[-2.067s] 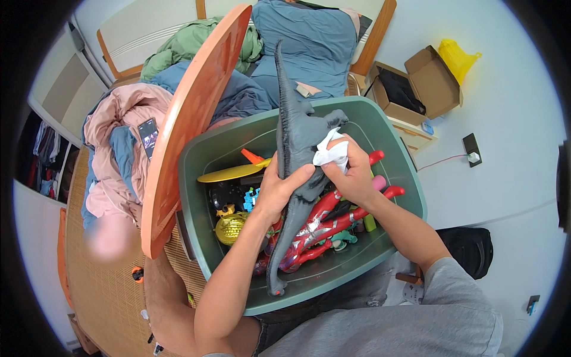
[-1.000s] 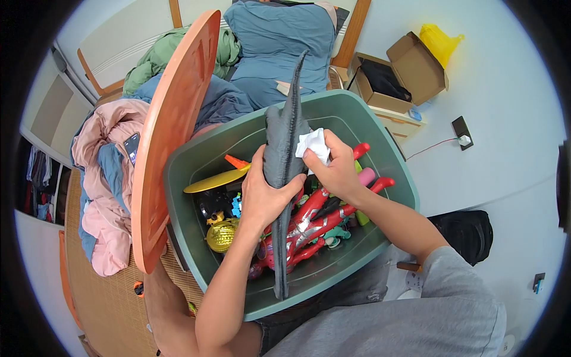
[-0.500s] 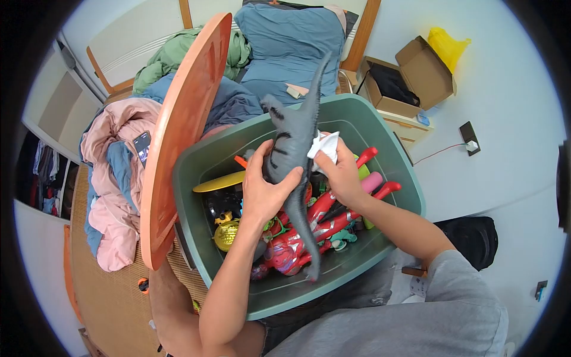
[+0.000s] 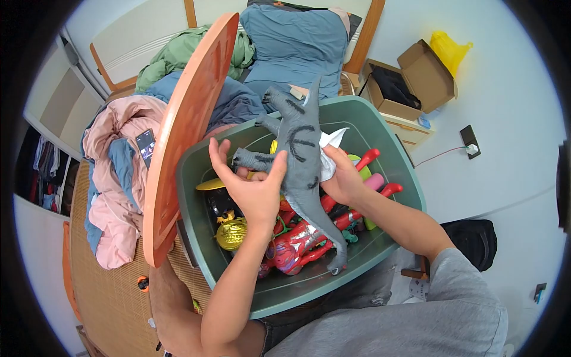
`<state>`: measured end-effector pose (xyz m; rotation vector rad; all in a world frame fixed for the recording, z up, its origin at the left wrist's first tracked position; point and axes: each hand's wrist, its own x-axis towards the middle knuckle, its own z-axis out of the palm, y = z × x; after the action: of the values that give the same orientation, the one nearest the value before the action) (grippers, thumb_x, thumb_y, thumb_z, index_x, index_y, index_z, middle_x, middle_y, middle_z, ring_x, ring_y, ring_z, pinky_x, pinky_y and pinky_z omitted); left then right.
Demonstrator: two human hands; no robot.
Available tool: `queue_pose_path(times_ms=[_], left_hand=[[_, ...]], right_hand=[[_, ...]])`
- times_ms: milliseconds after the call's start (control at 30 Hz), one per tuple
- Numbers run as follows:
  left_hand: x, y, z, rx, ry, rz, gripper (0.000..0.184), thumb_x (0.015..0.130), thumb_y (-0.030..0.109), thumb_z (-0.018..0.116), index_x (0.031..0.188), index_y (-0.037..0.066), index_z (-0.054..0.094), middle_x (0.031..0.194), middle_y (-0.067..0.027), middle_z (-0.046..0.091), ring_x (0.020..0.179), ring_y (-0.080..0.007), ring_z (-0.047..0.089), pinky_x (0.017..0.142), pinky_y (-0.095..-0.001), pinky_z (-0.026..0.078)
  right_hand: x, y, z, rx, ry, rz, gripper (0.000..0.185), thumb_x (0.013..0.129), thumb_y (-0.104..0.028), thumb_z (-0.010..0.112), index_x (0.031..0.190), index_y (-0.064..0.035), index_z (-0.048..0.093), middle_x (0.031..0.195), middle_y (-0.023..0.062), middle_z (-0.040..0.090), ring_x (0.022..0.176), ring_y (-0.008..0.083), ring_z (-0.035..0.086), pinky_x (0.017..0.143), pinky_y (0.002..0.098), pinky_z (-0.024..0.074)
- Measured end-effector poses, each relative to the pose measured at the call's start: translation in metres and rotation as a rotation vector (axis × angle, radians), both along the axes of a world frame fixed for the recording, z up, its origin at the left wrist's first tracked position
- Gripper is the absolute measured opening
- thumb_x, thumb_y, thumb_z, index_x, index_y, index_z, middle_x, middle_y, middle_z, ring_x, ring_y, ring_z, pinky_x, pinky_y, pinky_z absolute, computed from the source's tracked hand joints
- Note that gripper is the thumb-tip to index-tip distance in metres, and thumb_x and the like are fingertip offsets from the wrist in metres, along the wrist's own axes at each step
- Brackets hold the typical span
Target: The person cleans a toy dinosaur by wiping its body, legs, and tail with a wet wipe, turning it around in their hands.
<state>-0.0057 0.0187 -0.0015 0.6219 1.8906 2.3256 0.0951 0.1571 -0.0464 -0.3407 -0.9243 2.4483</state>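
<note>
A grey long-necked toy dinosaur with black stripes is held above a green plastic bin. My left hand grips it at a leg, thumb against the body and some fingers raised. A white tissue is in my right hand, closed and pressed along the dinosaur's other side. Beneath, the bin holds a red toy figure, a yellow ridged ball, a yellow disc-like piece and several other toys, partly covered by my arms and the dinosaur.
An orange lid stands on edge at the bin's left. Bedding with a phone on it lies beyond. An open cardboard box sits at the back right, near a wall socket. A black bag is at the right.
The dinosaur has been turned so its striped side and legs face me, its tail end lowered. My left hand has shifted its grip to a leg, fingers lifting. The tissue stays in my right hand.
</note>
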Motion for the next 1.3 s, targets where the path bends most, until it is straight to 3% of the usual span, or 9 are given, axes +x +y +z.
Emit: queue_pose_path(times_ms=[167, 300, 700, 800, 833, 1000, 1133, 1233, 1300], left_hand=[[-0.031, -0.003, -0.016, 0.242, -0.523, -0.328, 0.057, 0.089, 0.034, 0.067, 0.132, 0.002, 0.05, 0.122, -0.0103, 0.057, 0.097, -0.0158, 0.059, 0.065, -0.0261, 0.05], [-0.051, -0.015, -0.003, 0.14, -0.644, -0.617, 0.047, 0.092, 0.034, 0.059, 0.127, 0.003, 0.058, 0.126, -0.0091, 0.058, 0.099, -0.016, 0.059, 0.064, -0.0287, 0.049], [-0.06, -0.029, 0.005, -0.471, -0.284, -1.148, 0.062, 0.085, 0.03, 0.074, 0.132, -0.001, 0.05, 0.108, -0.0066, 0.065, 0.084, -0.011, 0.062, 0.058, -0.0231, 0.051], [-0.061, -0.022, 0.0, -0.654, 0.145, -0.994, 0.049, 0.077, 0.038, 0.081, 0.099, -0.003, 0.068, 0.079, -0.0078, 0.067, 0.073, -0.0101, 0.063, 0.056, -0.0253, 0.049], [-0.062, -0.026, 0.008, -0.876, -0.085, -1.008, 0.049, 0.07, 0.041, 0.085, 0.085, -0.004, 0.07, 0.064, -0.0061, 0.063, 0.065, -0.0111, 0.061, 0.057, -0.0282, 0.048], [-0.057, -0.024, -0.002, -0.661, 0.2, -0.883, 0.049, 0.068, 0.041, 0.085, 0.085, -0.002, 0.07, 0.061, -0.0032, 0.061, 0.06, -0.0115, 0.056, 0.059, -0.0295, 0.045], [-0.056, -0.012, -0.035, -0.466, 0.299, -0.747, 0.061, 0.073, 0.049, 0.08, 0.101, -0.003, 0.067, 0.086, -0.0091, 0.065, 0.068, -0.0121, 0.057, 0.061, -0.031, 0.048], [-0.054, -0.02, -0.026, -0.615, -0.076, -1.088, 0.085, 0.079, 0.062, 0.068, 0.126, -0.006, 0.045, 0.088, -0.0079, 0.059, 0.07, -0.0128, 0.056, 0.06, -0.0282, 0.048], [-0.059, -0.022, -0.023, -0.63, -0.03, -1.247, 0.085, 0.078, 0.063, 0.069, 0.124, -0.005, 0.048, 0.091, -0.0082, 0.059, 0.07, -0.0126, 0.057, 0.058, -0.0269, 0.048]], right_hand=[[0.004, 0.005, 0.0, -0.079, -0.025, 0.015, 0.033, 0.098, -0.023, 0.05, 0.127, -0.0083, 0.053, 0.126, 0.0062, 0.06, 0.117, 0.0215, 0.056, 0.102, 0.0412, 0.0421], [0.007, 0.011, 0.01, -0.021, 0.016, -0.023, 0.037, 0.098, -0.021, 0.048, 0.131, -0.0054, 0.05, 0.128, 0.0079, 0.059, 0.117, 0.0225, 0.057, 0.103, 0.0425, 0.0424], [0.004, -0.003, 0.001, 0.221, -0.024, 0.0, 0.035, 0.1, -0.016, 0.05, 0.132, -0.0025, 0.046, 0.126, 0.0068, 0.057, 0.113, 0.017, 0.057, 0.098, 0.0359, 0.0469], [0.005, -0.006, -0.001, 0.222, -0.074, 0.05, 0.035, 0.1, -0.017, 0.051, 0.132, -0.0026, 0.047, 0.125, 0.0063, 0.057, 0.113, 0.016, 0.057, 0.097, 0.0343, 0.0466], [0.006, -0.008, -0.004, 0.286, -0.108, 0.074, 0.036, 0.1, -0.017, 0.051, 0.132, -0.0026, 0.047, 0.124, 0.0062, 0.057, 0.112, 0.0157, 0.057, 0.097, 0.0338, 0.0467], [0.004, -0.007, 0.002, 0.265, -0.081, 0.06, 0.034, 0.1, -0.018, 0.05, 0.131, -0.0033, 0.048, 0.122, 0.0059, 0.058, 0.111, 0.0151, 0.057, 0.095, 0.0325, 0.048], [0.008, -0.002, 0.014, 0.184, -0.061, 0.066, 0.035, 0.1, -0.021, 0.05, 0.131, -0.0041, 0.048, 0.122, 0.0066, 0.058, 0.112, 0.0165, 0.058, 0.095, 0.0337, 0.0486], [0.008, -0.006, 0.015, 0.145, -0.109, 0.135, 0.034, 0.101, -0.021, 0.049, 0.131, -0.0043, 0.047, 0.123, 0.0075, 0.058, 0.113, 0.0172, 0.058, 0.095, 0.0348, 0.0487], [0.01, -0.014, 0.004, 0.15, -0.086, 0.153, 0.034, 0.101, -0.02, 0.048, 0.131, -0.0042, 0.047, 0.124, 0.0077, 0.058, 0.113, 0.0174, 0.058, 0.095, 0.0351, 0.0486]])
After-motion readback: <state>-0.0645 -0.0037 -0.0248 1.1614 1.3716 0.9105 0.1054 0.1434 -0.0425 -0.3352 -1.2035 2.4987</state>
